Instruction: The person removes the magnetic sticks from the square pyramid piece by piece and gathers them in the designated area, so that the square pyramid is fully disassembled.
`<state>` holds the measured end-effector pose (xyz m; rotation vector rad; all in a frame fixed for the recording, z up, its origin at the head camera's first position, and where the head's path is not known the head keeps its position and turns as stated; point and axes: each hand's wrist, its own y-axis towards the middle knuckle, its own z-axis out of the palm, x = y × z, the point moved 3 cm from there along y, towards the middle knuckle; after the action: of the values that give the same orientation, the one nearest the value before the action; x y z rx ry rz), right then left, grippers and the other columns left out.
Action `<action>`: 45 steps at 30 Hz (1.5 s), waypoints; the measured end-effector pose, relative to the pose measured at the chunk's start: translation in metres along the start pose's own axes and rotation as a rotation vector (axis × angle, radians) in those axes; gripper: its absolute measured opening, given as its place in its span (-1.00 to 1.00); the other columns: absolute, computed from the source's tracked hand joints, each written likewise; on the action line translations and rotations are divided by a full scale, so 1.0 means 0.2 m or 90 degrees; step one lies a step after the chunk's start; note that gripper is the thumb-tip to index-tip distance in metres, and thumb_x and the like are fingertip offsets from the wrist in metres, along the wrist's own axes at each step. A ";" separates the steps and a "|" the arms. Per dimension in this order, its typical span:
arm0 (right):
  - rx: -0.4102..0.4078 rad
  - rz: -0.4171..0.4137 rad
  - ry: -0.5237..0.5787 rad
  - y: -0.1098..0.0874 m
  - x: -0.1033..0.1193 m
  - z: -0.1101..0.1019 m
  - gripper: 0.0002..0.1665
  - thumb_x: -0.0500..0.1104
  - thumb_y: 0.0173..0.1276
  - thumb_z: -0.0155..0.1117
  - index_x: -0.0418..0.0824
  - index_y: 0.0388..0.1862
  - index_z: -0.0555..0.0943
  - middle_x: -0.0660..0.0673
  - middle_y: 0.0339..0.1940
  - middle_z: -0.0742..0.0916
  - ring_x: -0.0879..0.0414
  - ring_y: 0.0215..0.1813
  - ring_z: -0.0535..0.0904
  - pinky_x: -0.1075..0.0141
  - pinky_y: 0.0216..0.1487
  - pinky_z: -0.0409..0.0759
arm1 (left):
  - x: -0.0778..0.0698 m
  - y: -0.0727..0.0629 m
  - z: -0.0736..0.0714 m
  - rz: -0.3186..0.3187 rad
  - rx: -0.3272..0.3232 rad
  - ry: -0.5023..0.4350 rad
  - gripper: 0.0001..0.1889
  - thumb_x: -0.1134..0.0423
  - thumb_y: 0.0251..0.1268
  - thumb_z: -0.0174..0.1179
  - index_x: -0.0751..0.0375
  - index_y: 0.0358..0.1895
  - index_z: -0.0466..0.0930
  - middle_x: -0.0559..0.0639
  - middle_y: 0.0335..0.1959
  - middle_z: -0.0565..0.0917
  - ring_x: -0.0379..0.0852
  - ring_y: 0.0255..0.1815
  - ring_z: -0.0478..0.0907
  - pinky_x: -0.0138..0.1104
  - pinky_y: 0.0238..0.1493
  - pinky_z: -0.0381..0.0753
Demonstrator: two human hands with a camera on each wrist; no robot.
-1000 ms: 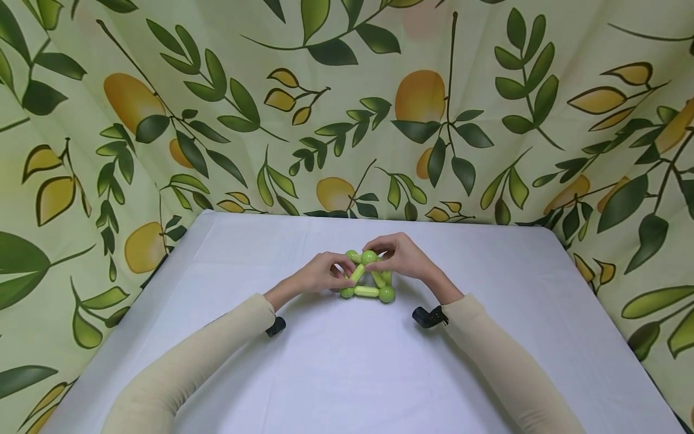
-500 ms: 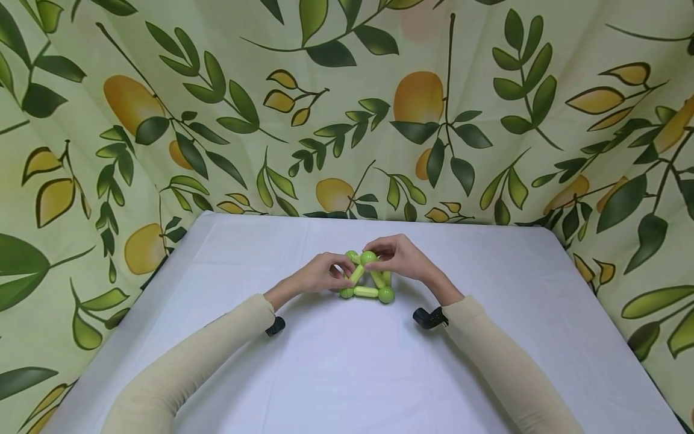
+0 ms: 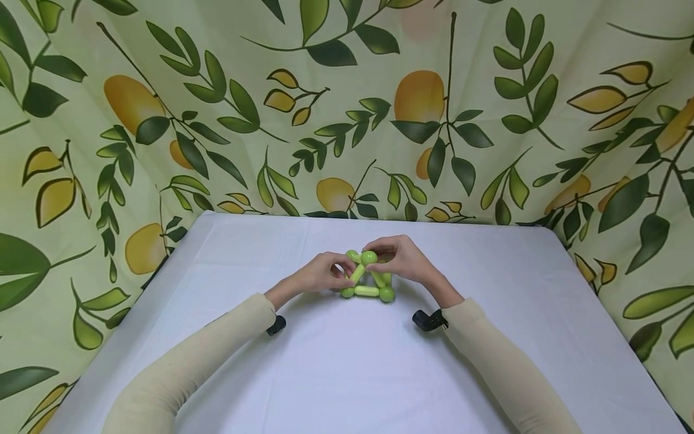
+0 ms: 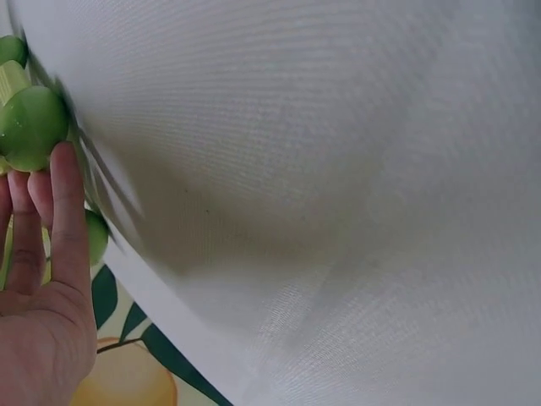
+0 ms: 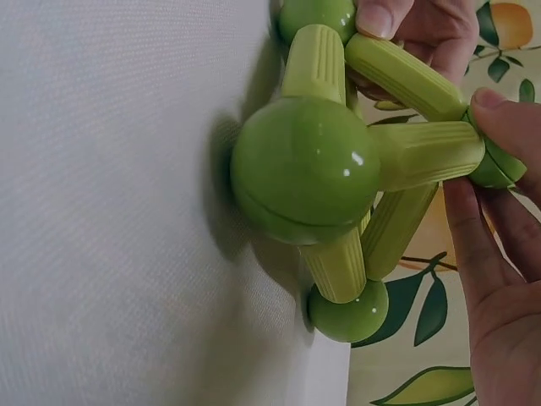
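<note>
A pyramid of toy building rods and balls stands on the white table in the head view, with ribbed lime rods (image 3: 366, 291) and green balls (image 3: 387, 294). My left hand (image 3: 320, 273) holds its left lower corner. In the right wrist view the left thumb (image 5: 378, 19) lies at a ball (image 5: 317, 15) and the end of a slanting rod (image 5: 406, 76). The left wrist view has the fingers (image 4: 72, 220) against a green ball (image 4: 34, 127). My right hand (image 3: 405, 259) pinches the top ball (image 3: 368, 258), thumb and fingers on opposite sides.
A white cloth covers the table (image 3: 347, 361). Behind and beside it hangs a leaf-and-fruit-patterned curtain (image 3: 347, 78). A black wrist camera (image 3: 428, 319) sticks out below the right cuff, another black camera (image 3: 276, 325) below the left.
</note>
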<state>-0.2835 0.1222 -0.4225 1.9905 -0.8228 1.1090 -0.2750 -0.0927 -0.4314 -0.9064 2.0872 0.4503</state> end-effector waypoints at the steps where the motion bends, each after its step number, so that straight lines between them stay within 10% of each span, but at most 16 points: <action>1: -0.003 0.001 0.003 0.00 0.00 0.00 -0.58 -0.43 0.19 0.54 -0.39 0.06 0.70 -0.23 -0.01 0.75 -0.09 0.03 0.68 0.18 0.09 0.64 | 0.00 0.00 0.00 0.001 0.000 0.003 -0.79 0.39 0.25 0.45 0.29 -0.10 0.66 -0.04 -0.23 0.66 -0.06 -0.22 0.62 -0.35 -0.09 0.66; 20: -0.101 -0.091 0.014 0.02 0.06 -0.08 -0.57 -0.45 0.18 0.53 -0.36 0.04 0.66 -0.21 -0.02 0.72 -0.07 0.04 0.66 0.18 0.15 0.61 | -0.01 0.01 -0.01 0.039 0.000 0.019 -0.82 0.41 0.24 0.44 0.31 -0.14 0.66 -0.04 -0.27 0.65 -0.02 -0.20 0.62 -0.27 -0.07 0.66; 45: -0.170 0.060 -0.039 -0.32 -0.21 -0.44 -0.56 -0.37 0.21 0.55 -0.38 0.08 0.67 -0.28 0.06 0.70 -0.08 0.03 0.69 0.31 0.07 0.63 | 0.03 0.00 0.01 0.027 -0.016 -0.009 -0.75 0.39 0.27 0.42 0.34 -0.01 0.68 -0.01 -0.21 0.66 -0.10 -0.21 0.59 -0.31 -0.08 0.64</action>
<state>-0.2892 0.2359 -0.4424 1.7851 -1.0495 0.9385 -0.2757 -0.0948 -0.4363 -0.8722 2.0960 0.5050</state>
